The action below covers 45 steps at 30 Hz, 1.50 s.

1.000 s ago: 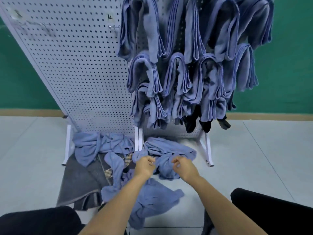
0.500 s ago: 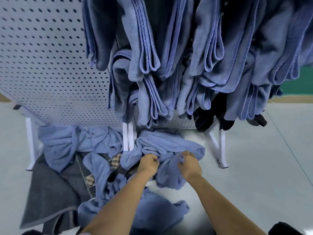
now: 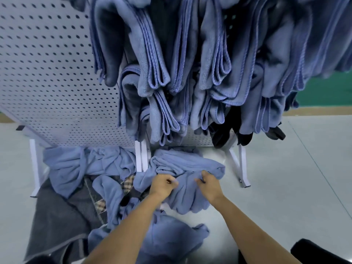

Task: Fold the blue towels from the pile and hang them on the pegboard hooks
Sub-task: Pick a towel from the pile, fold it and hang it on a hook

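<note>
Pegboard [image 3: 57, 82]: white, perforated, on legs, fills upper L of view. R half thick w/ folded blue towels [image 3: 219, 63] already hung, several rows deep, a few dark items [image 3: 222, 134] dangling below. Hooks hidden under cloth. Board at L bare.

Floor pile [image 3: 85, 168] at foot of board: loose blue towels, crumpled, partly over a grey cloth [image 3: 57, 221], w/ a plaid scrap [image 3: 126, 184] showing between.

Towel in hand [image 3: 190, 166]: rightmost of the pile, bunched on pale floor [image 3: 285, 187] just in front of board legs, directly under the hung rows. Cannot tell if any of it is lifted clear.

L hand [image 3: 162, 184]: fingers curled tight, pinching a bunch of that towel's near edge. R hand [image 3: 209, 185]: same, gripping fabric just beside. Hands close together, a fold of cloth between.

Step, as I read it: pick-up + find the edge. To do it well:
- Slide hands apart along hem to the corners before lifting, so it hangs flat, not as a wad.
- Lift straight up so it sheds the neighbouring towel lying against its L end.
- Fold to the same narrow width as those hung.
- Free hooks prob. on the bare L board; none visible from here.
</note>
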Available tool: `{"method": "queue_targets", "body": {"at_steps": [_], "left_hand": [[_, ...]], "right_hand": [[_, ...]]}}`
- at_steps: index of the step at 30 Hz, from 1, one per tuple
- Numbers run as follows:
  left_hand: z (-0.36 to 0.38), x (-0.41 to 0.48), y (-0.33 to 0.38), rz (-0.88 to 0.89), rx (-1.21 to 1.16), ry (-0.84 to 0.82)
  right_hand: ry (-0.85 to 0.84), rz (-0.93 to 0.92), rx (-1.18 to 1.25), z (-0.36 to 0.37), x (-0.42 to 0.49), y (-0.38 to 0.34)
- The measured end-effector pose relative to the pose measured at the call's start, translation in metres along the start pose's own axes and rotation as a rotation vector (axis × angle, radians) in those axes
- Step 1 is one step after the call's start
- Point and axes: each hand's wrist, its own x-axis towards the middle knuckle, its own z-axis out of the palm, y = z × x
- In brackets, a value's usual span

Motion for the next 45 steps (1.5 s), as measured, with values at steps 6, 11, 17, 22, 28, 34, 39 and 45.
{"method": "queue_targets", "body": {"at_steps": [6, 11, 17, 22, 28, 34, 39, 45], "left_hand": [[-0.063, -0.064, 0.075, 0.079, -0.087, 0.105], [-0.121, -0.132, 0.144, 0.232, -0.061, 0.149], [-0.157, -0.204, 0.213, 0.508, 0.025, 0.078], [-0.149, -0.233, 0.230, 0.622, 0.041, -0.059], [-0.153, -0.232, 0.218, 0.539, -0.196, -0.005], [-0.151, -0.235, 0.213, 0.291, -0.349, -0.407], [-0.146, -0.238, 0.220, 0.132, 0.006, -0.526], [-0.154, -0.229, 0.222, 0.128, -0.631, -0.428]], "right_hand": [[0.041, -0.160, 0.156, -0.071, -0.052, -0.064], [0.069, -0.402, 0.197, -0.151, -0.108, -0.137], [-0.079, -0.587, 0.070, -0.213, -0.178, -0.211], [-0.197, -0.605, 0.011, -0.221, -0.212, -0.219], [-0.121, -0.531, -0.251, -0.231, -0.200, -0.190], [0.199, -0.656, -0.226, -0.229, -0.193, -0.197], [0.203, -0.764, 0.129, -0.211, -0.195, -0.222], [0.165, -0.679, 0.314, -0.207, -0.181, -0.221]]}}
